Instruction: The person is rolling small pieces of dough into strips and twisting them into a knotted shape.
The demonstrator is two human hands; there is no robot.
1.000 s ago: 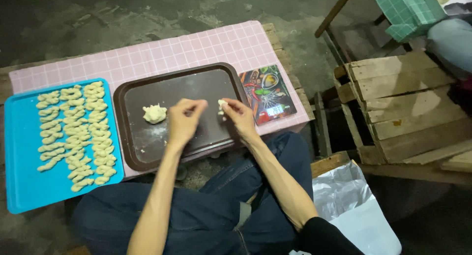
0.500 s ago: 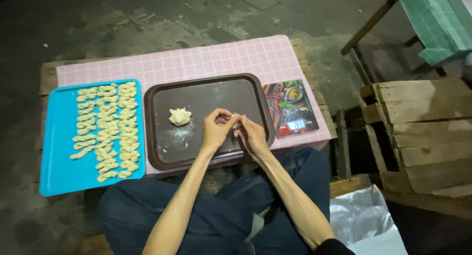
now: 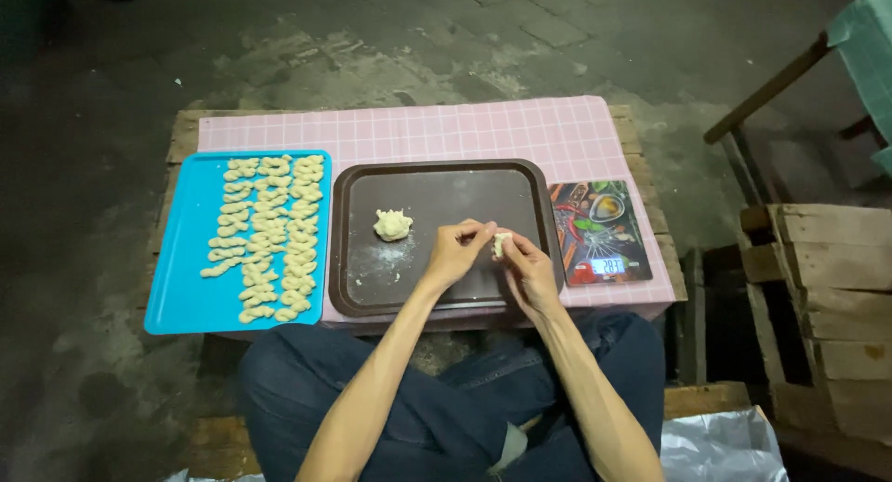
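My left hand (image 3: 457, 251) and my right hand (image 3: 527, 266) meet over the right half of a dark brown tray (image 3: 437, 180). Between their fingertips is a small piece of pale dough (image 3: 501, 244), which my right hand holds; my left hand's fingers are pinched close beside it. A bigger lump of dough (image 3: 392, 224) lies on the tray to the left of my hands, with a dusting of flour in front of it. Both forearms reach up from my lap.
A blue tray (image 3: 181, 259) on the left holds several rows of shaped dough pieces (image 3: 269, 236). A colourful kitchen scale (image 3: 599, 231) lies right of the brown tray. All rest on a low table with a pink checked cloth (image 3: 446, 129). Wooden crates (image 3: 827, 287) stand at right.
The view has shifted so the table sits more central. My hands, apart one second ago, have come together over the tray around the small dough piece.
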